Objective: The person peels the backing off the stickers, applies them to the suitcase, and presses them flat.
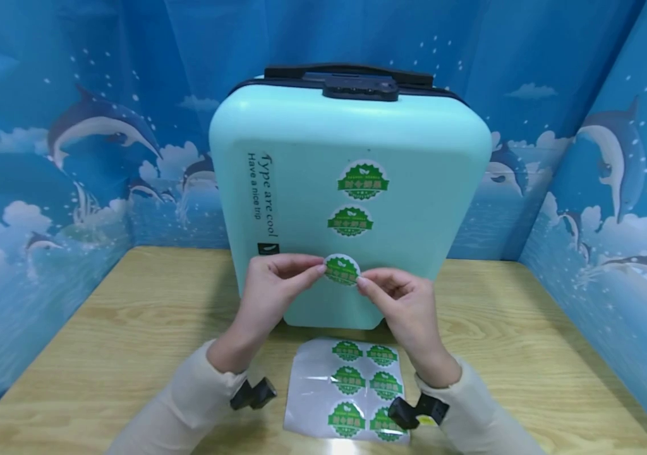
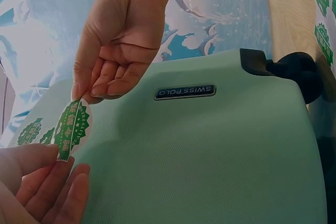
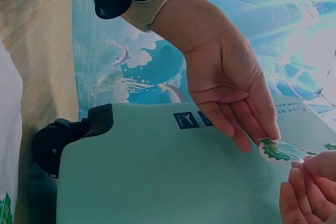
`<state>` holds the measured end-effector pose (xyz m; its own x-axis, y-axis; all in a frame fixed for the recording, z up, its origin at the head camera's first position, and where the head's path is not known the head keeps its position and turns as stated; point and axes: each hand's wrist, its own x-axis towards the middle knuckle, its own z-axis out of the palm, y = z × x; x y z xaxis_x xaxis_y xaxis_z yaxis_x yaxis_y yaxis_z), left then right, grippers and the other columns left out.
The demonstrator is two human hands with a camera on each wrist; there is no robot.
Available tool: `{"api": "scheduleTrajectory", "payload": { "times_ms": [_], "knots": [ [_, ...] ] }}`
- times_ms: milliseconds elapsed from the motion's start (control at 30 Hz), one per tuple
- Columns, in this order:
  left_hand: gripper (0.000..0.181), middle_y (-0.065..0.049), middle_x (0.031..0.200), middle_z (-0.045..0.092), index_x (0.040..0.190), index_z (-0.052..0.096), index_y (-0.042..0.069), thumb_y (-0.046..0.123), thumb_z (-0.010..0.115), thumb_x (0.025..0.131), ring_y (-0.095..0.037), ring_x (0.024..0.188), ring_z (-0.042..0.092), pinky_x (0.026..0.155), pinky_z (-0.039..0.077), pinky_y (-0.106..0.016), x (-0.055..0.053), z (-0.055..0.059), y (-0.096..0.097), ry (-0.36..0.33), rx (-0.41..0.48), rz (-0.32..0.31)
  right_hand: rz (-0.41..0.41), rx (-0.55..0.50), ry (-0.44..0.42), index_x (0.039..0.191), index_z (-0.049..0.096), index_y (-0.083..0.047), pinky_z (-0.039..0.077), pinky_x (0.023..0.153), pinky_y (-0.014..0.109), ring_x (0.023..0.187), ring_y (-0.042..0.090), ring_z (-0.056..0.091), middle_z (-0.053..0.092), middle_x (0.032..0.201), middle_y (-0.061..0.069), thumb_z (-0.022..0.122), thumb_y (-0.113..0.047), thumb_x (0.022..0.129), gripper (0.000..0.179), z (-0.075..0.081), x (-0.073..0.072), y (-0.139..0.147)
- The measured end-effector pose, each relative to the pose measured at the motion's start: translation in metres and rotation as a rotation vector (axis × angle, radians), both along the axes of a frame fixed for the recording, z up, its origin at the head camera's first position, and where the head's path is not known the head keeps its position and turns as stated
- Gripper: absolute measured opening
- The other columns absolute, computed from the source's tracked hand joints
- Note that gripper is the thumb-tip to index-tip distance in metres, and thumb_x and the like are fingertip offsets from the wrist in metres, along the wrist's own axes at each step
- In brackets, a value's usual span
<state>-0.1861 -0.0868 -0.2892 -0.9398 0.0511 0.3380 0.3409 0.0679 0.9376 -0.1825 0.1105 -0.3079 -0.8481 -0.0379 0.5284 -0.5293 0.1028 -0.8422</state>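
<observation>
A round green-and-white sticker [image 1: 342,270] is stretched between both hands in front of a mint-green suitcase [image 1: 414,189]. My left hand [image 1: 272,284] pinches its left edge with thumb and forefinger. On its right edge, my right hand [image 1: 405,303] pinches it the same way. Two matching stickers, an upper sticker [image 1: 363,181] and a lower sticker [image 1: 350,222], are on the suitcase front above. The left wrist view shows the held sticker [image 2: 73,127] close to the shell; whether it touches cannot be told.
A sheet of several green stickers [image 1: 312,404] lies on the wooden table [image 1: 147,354] below the hands. The upright suitcase has a black top handle [image 1: 352,72] and black wheels [image 2: 299,74]. Blue dolphin-print cloth [image 1: 175,63] hangs behind and at the sides.
</observation>
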Motion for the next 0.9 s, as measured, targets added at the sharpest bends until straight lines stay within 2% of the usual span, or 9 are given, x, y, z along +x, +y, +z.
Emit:
{"api": "scheduleTrajectory", "payload": {
  "times_ms": [167,367,600,767,900],
  "knots": [
    [0.016,-0.005,0.092,0.073,0.094,0.074,0.006,0.014,0.075,0.081,-0.017,0.083,0.068,0.075,0.056,-0.03,-0.001,-0.0013,0.0011,0.016,-0.01,0.02,0.003,0.0,0.006,0.086,0.071,0.003,0.054,0.055,0.032,0.066,0.022,0.066,0.071,0.075,0.007,0.07,-0.003,0.084,0.007,-0.001,-0.0006,-0.0004],
    [0.016,-0.006,0.092,0.073,0.094,0.074,0.006,0.013,0.075,0.08,-0.016,0.082,0.069,0.074,0.057,-0.028,-0.0017,-0.002,0.0022,0.036,-0.025,0.048,-0.016,-0.003,0.015,0.087,0.071,0.003,0.053,0.054,0.031,0.066,0.022,0.066,0.07,0.075,0.001,0.069,-0.003,0.084,0.007,-0.001,-0.0009,0.0011],
    [0.013,-0.005,0.085,0.072,0.088,0.074,0.006,0.016,0.075,0.08,-0.017,0.075,0.068,0.07,0.057,-0.03,-0.0035,-0.0032,0.0032,0.058,-0.043,0.041,-0.046,-0.003,-0.012,0.087,0.071,0.002,0.05,0.052,0.026,0.065,0.024,0.065,0.07,0.074,0.0,0.071,-0.007,0.084,0.009,0.0023,-0.0021,0.0014],
    [0.011,-0.005,0.082,0.072,0.085,0.074,0.006,0.015,0.076,0.079,-0.015,0.07,0.066,0.064,0.056,-0.027,-0.004,-0.0046,0.0058,0.128,-0.065,0.075,-0.095,0.023,-0.059,0.086,0.073,-0.001,0.052,0.052,0.031,0.064,0.023,0.064,0.07,0.072,0.002,0.073,-0.013,0.083,0.012,0.0059,-0.0034,0.0005],
    [0.009,-0.005,0.08,0.072,0.083,0.074,0.006,0.013,0.077,0.079,-0.013,0.066,0.065,0.06,0.055,-0.025,-0.0038,-0.0064,0.0079,0.211,-0.088,0.113,-0.113,0.035,-0.053,0.085,0.073,-0.002,0.054,0.053,0.035,0.063,0.018,0.065,0.07,0.073,0.006,0.074,-0.015,0.082,0.013,0.0081,-0.0046,-0.0003]
  ]
}}
